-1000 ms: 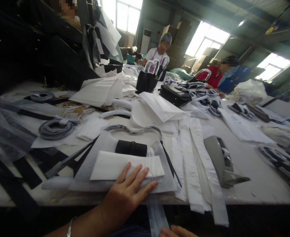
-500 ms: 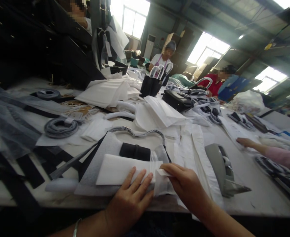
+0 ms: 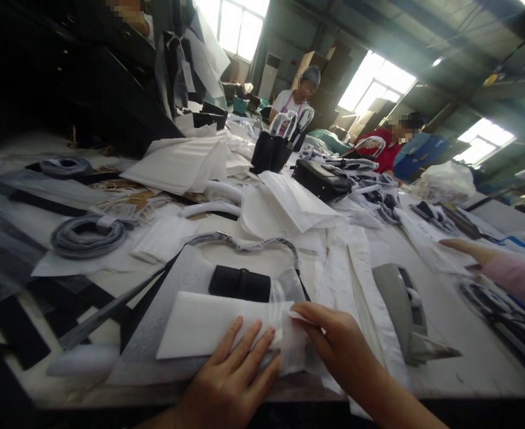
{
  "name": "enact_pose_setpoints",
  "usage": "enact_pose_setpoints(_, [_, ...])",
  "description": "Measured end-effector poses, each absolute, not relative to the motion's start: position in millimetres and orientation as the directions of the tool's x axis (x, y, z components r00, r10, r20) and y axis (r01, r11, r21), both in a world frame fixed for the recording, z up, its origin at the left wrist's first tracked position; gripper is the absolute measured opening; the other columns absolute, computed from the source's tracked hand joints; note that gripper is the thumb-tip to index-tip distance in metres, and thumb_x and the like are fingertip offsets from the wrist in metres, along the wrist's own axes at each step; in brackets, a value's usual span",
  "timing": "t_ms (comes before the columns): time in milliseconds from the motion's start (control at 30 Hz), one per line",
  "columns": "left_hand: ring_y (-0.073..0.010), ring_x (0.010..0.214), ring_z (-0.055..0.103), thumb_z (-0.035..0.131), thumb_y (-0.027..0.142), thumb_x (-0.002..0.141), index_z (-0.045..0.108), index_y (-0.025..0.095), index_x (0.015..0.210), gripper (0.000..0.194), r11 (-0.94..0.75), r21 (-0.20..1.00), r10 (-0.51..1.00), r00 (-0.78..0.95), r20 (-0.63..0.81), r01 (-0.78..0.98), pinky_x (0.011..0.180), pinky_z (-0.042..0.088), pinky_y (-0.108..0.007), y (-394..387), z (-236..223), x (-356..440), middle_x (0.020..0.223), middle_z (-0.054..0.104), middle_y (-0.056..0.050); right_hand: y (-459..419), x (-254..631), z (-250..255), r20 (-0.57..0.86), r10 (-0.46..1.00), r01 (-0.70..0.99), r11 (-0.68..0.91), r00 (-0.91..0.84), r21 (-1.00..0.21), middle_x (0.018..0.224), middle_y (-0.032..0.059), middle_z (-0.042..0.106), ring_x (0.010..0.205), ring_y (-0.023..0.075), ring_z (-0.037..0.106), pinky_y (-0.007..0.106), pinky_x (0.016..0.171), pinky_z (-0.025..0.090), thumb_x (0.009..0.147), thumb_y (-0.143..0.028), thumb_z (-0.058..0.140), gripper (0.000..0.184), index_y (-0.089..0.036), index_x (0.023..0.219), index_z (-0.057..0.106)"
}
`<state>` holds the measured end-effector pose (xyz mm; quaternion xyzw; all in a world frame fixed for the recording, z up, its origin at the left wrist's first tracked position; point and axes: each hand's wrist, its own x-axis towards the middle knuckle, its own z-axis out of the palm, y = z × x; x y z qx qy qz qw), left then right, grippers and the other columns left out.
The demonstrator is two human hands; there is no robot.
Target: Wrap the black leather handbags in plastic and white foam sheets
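Note:
A handbag (image 3: 143,333) lies flat on the table, covered by translucent wrapping, with its wrapped handle (image 3: 239,241) pointing away from me. On top of it rests a folded white foam sheet (image 3: 199,328). Fingers spread, my left hand (image 3: 238,375) presses flat on the sheet's right part. My right hand (image 3: 334,339) pinches the sheet's right end, where a clear plastic sleeve (image 3: 293,345) surrounds it. Just beyond the sheet is a small black rolled piece with a band (image 3: 239,283). Part of the sleeve is hidden by my fingers.
A grey tape dispenser (image 3: 400,310) stands to the right. Wrapped coiled straps (image 3: 87,235) lie at left, white paper sheets (image 3: 289,199) and black handbags (image 3: 271,152) farther back. Another person's hand and pink sleeve (image 3: 516,271) reach in from the right. Two co-workers are across the table.
The camera view has shifted slightly, so things at left appear farther left and lower. My hands keep the same hold. The other person's hand at right has shifted slightly.

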<state>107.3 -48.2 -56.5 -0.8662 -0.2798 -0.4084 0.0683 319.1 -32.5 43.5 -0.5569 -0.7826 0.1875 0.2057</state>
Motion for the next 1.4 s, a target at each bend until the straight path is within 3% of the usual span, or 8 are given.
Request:
enact_pose_setpoints(100, [-0.0259, 0.128, 0.055, 0.056, 0.025, 0.097, 0.066, 0.024, 0.120, 0.025, -0.833, 0.124, 0.441, 0.513, 0.737, 0.539, 0.119, 0.029, -0.049, -48.6, -53.0, 106.7, 0.133, 0.064, -0.006, -55.4, 324.3, 51.4, 0.142, 0.929, 0.727, 0.356, -0.340, -0.588, 0.084, 0.0008, 0.071, 0.072, 0.0137, 0.067, 0.020, 0.066, 0.049, 0.096, -0.018, 0.044, 0.020, -0.022, 0.098, 0.063])
enact_pose_setpoints(233, [-0.0250, 0.128, 0.055, 0.053, 0.028, 0.098, 0.064, 0.026, 0.125, 0.029, -0.830, 0.117, 0.449, 0.529, 0.721, 0.545, 0.120, 0.027, -0.048, -49.0, -50.3, 106.7, 0.134, 0.063, -0.005, -77.7, 327.7, 56.4, 0.047, 0.932, 0.677, 0.295, -0.359, -0.675, 0.090, 0.0011, 0.071, 0.080, 0.0129, 0.068, 0.019, 0.075, 0.051, 0.102, -0.024, 0.034, 0.027, -0.024, 0.105, 0.062])
enact_pose_setpoints(400, [-0.0234, 0.126, 0.057, 0.051, 0.027, 0.099, 0.063, 0.027, 0.127, 0.029, -0.824, 0.102, 0.448, 0.532, 0.718, 0.557, 0.118, 0.032, -0.047, -49.2, -47.5, 107.7, 0.131, 0.065, -0.004, -80.8, 324.6, 58.8, -0.086, 0.954, 0.767, 0.175, -0.286, -0.617, 0.083, 0.0019, 0.070, 0.074, 0.0161, 0.067, 0.024, 0.075, 0.053, 0.104, -0.034, 0.031, 0.035, -0.023, 0.090, 0.061])
enact_pose_setpoints(567, [-0.0240, 0.125, 0.058, 0.052, 0.026, 0.099, 0.066, 0.026, 0.121, 0.026, -0.833, 0.098, 0.436, 0.536, 0.723, 0.545, 0.115, 0.037, -0.047, -48.5, -44.9, 107.3, 0.131, 0.065, -0.005, -81.7, 322.8, 57.1, 0.057, 0.923, 0.798, 0.360, -0.381, -0.483, 0.072, 0.0031, 0.069, 0.062, 0.0184, 0.065, 0.026, 0.061, 0.052, 0.104, -0.035, 0.024, 0.040, -0.023, 0.087, 0.058])
enact_pose_setpoints(767, [-0.0230, 0.122, 0.060, 0.051, 0.025, 0.100, 0.061, 0.028, 0.129, 0.031, -0.842, 0.039, 0.395, 0.565, 0.724, 0.538, 0.113, 0.040, -0.046, -45.8, -40.7, 103.0, 0.129, 0.066, -0.005, -85.9, 322.9, 52.1, 0.172, 0.891, 0.778, 0.451, -0.420, -0.438, 0.069, 0.0020, 0.068, 0.057, 0.0171, 0.064, 0.025, 0.057, 0.050, 0.104, -0.030, 0.023, 0.038, -0.024, 0.087, 0.056])
enact_pose_setpoints(1133, [-0.0253, 0.119, 0.063, 0.043, 0.024, 0.102, 0.051, 0.031, 0.139, 0.038, -0.877, -0.036, 0.353, 0.693, 0.629, 0.480, 0.103, 0.050, -0.047, -42.0, -30.5, 92.8, 0.129, 0.066, -0.006, -91.0, 320.8, 50.2, 0.101, 0.946, 0.791, 0.314, -0.308, -0.526, 0.068, 0.0016, 0.066, 0.058, 0.0180, 0.063, 0.026, 0.057, 0.050, 0.103, -0.034, 0.029, 0.037, -0.024, 0.081, 0.056])
enact_pose_setpoints(1267, [-0.0241, 0.124, 0.058, 0.038, 0.022, 0.103, 0.051, 0.025, 0.139, 0.039, -0.874, 0.022, 0.403, 0.699, 0.590, 0.485, 0.109, 0.044, -0.047, -44.2, -32.5, 92.6, 0.134, 0.063, -0.005, -94.1, 323.8, 45.8, -0.042, 0.957, 0.794, 0.213, -0.287, -0.569, 0.074, 0.0025, 0.067, 0.067, 0.0185, 0.065, 0.026, 0.065, 0.051, 0.103, -0.034, 0.032, 0.032, -0.023, 0.084, 0.056])
enact_pose_setpoints(1400, [-0.0262, 0.127, 0.056, 0.044, 0.024, 0.102, 0.057, 0.026, 0.134, 0.035, -0.877, 0.071, 0.423, 0.691, 0.587, 0.476, 0.110, 0.043, -0.050, -46.2, -37.2, 91.9, 0.136, 0.061, -0.006, -97.1, 324.5, 43.0, -0.051, 0.951, 0.772, 0.215, -0.304, -0.598, 0.075, 0.0026, 0.065, 0.070, 0.0185, 0.065, 0.026, 0.065, 0.050, 0.104, -0.033, 0.032, 0.032, -0.023, 0.084, 0.054])
